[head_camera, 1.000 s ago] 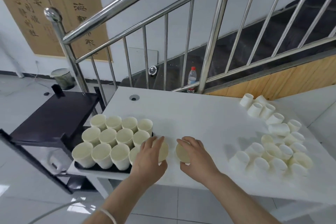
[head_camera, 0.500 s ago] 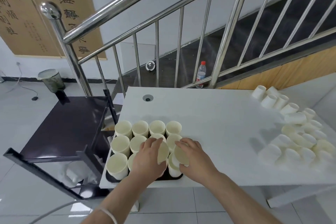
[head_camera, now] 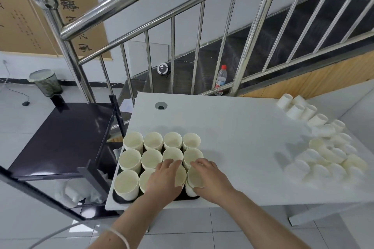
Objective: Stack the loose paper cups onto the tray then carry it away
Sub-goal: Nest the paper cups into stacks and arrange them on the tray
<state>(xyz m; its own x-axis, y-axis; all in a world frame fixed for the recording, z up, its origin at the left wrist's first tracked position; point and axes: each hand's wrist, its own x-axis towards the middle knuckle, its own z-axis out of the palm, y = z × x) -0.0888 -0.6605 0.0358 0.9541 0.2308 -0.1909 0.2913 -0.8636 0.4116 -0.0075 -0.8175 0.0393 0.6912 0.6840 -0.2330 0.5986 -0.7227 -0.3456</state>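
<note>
While both hands work the front row, upright cream paper cups (head_camera: 151, 159) fill the dark flat tray (head_camera: 119, 200).
Our left hand (head_camera: 165, 180) and right hand (head_camera: 210, 181) each curl round a smooth, tapered cup there; loose white cups (head_camera: 323, 155) lie well right on the white table (head_camera: 232, 127).

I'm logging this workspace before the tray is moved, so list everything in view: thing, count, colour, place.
tray: one, black, near left corner of the table, mostly hidden under cups
cups on tray: twelve places in three rows, cream, upright
loose cups: a pile, exact count unclear, white, lying at the table's right end
table: one, white, centre
cable hole: one, grey, far left of the table
cart: one, black, left of the table
railing: one, steel, behind the table
bottle: one, clear with red cap, on the stairs
bin: one, dark mesh, far left on the floor
left hand: on a front-row cup
right hand: grip on the front right cup
</note>
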